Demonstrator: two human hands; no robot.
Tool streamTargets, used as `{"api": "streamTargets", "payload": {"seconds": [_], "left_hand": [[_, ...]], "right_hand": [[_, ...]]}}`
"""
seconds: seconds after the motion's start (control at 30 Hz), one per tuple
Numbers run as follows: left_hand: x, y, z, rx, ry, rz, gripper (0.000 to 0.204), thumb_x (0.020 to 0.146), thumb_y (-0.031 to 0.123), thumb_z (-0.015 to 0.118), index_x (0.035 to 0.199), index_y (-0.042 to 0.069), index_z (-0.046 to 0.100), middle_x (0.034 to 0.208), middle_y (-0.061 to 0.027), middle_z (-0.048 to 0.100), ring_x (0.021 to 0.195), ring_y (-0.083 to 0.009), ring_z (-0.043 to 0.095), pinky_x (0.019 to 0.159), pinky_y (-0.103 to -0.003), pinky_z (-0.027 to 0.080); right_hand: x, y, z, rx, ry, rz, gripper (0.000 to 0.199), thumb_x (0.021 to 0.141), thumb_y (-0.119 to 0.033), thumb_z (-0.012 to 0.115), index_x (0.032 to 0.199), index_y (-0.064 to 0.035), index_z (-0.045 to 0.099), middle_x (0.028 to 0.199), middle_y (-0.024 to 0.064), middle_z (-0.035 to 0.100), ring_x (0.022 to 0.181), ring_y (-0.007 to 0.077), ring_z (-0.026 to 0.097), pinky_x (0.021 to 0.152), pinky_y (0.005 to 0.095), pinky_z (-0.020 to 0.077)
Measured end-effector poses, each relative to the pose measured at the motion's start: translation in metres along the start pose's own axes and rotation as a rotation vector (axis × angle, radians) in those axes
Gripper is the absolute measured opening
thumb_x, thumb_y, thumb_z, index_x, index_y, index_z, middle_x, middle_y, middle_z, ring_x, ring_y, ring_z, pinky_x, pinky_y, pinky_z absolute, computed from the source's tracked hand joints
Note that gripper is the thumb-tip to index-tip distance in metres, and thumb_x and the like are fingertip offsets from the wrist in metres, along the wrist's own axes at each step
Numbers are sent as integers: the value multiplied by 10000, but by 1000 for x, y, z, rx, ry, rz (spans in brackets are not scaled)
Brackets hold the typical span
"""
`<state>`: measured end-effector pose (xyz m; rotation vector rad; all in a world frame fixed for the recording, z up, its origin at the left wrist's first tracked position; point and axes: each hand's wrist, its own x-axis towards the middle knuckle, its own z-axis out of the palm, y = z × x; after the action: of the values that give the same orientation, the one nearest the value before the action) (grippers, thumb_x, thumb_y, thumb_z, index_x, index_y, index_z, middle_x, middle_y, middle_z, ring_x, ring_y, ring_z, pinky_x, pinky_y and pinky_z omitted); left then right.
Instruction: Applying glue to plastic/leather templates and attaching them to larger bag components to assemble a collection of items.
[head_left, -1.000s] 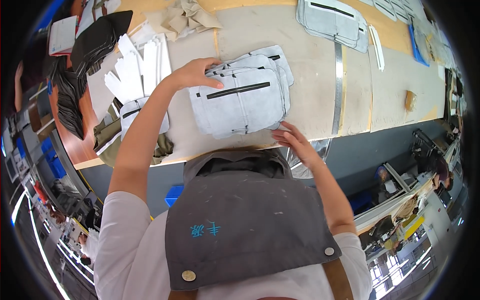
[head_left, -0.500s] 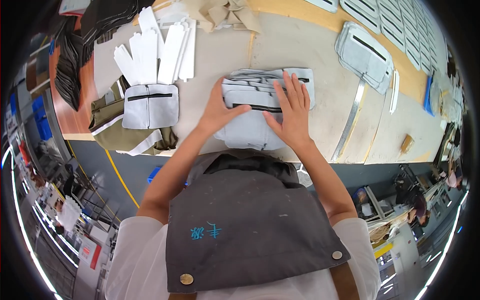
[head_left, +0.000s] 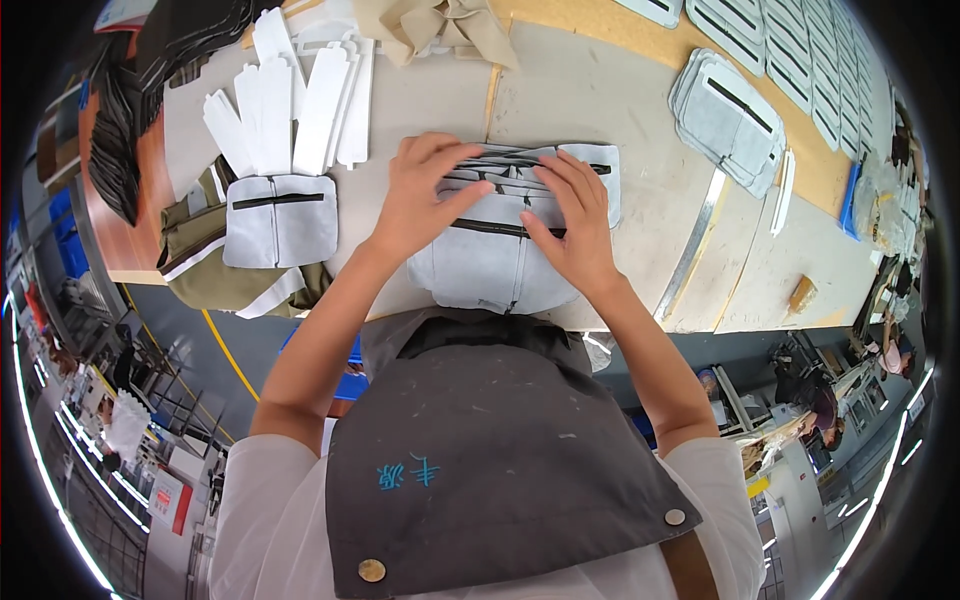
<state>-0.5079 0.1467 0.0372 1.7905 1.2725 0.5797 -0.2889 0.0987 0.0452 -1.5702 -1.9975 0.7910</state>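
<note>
A stack of light grey fabric panels (head_left: 500, 268) with black zip-like strips lies at the table's front edge, before my body. Its far edges overlap in uneven layers. My left hand (head_left: 422, 195) is at the stack's far left corner, fingers curved over the layers and thumb apart from them. On the right side, my right hand (head_left: 578, 218) rests over the panels with its fingers bent and spread from the thumb. Neither hand visibly pinches a panel; both look open. The undersides of the fingers are partly hidden.
To the left, a grey zipped panel (head_left: 282, 222) lies on an olive fabric piece (head_left: 195, 240) with white strips. Behind are white card-like strips (head_left: 265, 115) and beige fabric (head_left: 430, 25). More grey panels (head_left: 725, 118) and a metal strip (head_left: 692, 245) are at right.
My left hand has moved up and inward over the stack's far left corner, its fingers now bent. My right hand's fingers have curled from a straighter spread. The view has shifted slightly.
</note>
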Motion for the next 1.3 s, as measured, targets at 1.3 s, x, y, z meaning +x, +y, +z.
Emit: {"api": "streamTargets", "payload": {"seconds": [1.3], "left_hand": [[-62, 109, -33, 229, -466, 438, 133, 703, 97, 594, 810, 80, 517, 655, -34, 497, 660, -196, 556, 587, -329, 464]], "right_hand": [[46, -21, -21, -6, -485, -222, 114, 740, -80, 694, 849, -57, 667, 789, 43, 604, 818, 265, 578, 681, 364, 467]]}}
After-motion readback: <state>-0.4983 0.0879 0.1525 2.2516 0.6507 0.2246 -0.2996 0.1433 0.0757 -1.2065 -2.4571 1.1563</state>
